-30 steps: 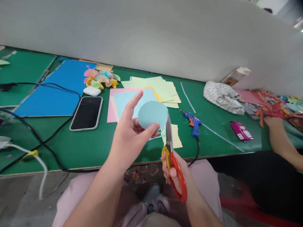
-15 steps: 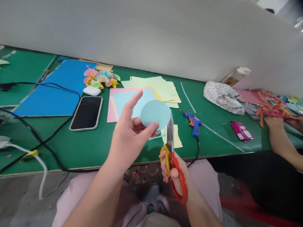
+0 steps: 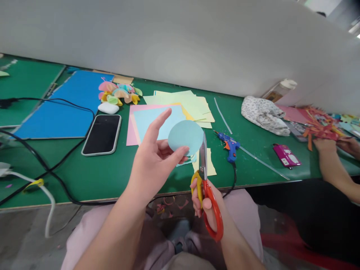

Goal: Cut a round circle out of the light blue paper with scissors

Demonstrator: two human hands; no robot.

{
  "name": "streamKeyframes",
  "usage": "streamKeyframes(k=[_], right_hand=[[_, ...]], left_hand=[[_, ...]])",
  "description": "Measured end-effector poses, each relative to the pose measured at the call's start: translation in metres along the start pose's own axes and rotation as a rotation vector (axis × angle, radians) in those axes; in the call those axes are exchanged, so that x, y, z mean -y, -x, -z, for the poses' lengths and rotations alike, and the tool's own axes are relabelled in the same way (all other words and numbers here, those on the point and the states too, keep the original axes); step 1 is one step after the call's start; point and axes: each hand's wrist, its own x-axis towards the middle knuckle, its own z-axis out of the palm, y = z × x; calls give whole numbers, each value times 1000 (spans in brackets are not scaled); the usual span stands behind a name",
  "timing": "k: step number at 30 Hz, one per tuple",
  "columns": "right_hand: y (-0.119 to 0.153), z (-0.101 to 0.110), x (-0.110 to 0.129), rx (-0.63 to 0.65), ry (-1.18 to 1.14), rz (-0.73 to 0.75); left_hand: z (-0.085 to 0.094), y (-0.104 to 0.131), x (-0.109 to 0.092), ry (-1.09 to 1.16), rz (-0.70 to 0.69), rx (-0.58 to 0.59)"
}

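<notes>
Between the thumb and fingers of my left hand (image 3: pixel 153 163) is a light blue paper circle (image 3: pixel 185 137), its index finger pointing up and away. My right hand (image 3: pixel 209 202) grips scissors (image 3: pixel 216 215) with one red and one yellow handle. Their blades point up, close together, and touch or nearly touch the circle's right edge. Beneath the circle lie a light blue paper scrap (image 3: pixel 191 160) and a pale yellow paper piece (image 3: pixel 209 163). Behind my left hand rests a stack of coloured sheets, a light blue sheet (image 3: pixel 143 120) uppermost.
Left on the green table (image 3: pixel 126 176) are a phone (image 3: pixel 101 135), a white case (image 3: pixel 108 108), paper flowers (image 3: pixel 119 92), a blue board (image 3: pixel 64 108) and cables. A blue glue gun (image 3: pixel 231 148), glue sticks, a purple packet (image 3: pixel 287 155) and another person's hands (image 3: pixel 326 144) are to the right.
The paper circle and both hands have shifted very slightly. The camera view has moved a little; the scissors stay at the circle's right edge.
</notes>
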Motion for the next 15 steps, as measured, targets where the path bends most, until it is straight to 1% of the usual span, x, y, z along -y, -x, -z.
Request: streamKeyframes(k=[2,4,8,11,15], right_hand=[[1,0,0,-1,11,9],[3,2,-1,5,43,47],[5,6,-4,61,108,137],[5,8,-5,76,115,138],[4,11,-7,92,128,104]], left_hand=[[2,-2,1,0,-18,-10],[2,-2,2,-11,-36,-47],[3,-2,1,-38,-49,-86],[2,-3,0,-30,-50,-105],[0,-2,-1,-34,-56,-180]])
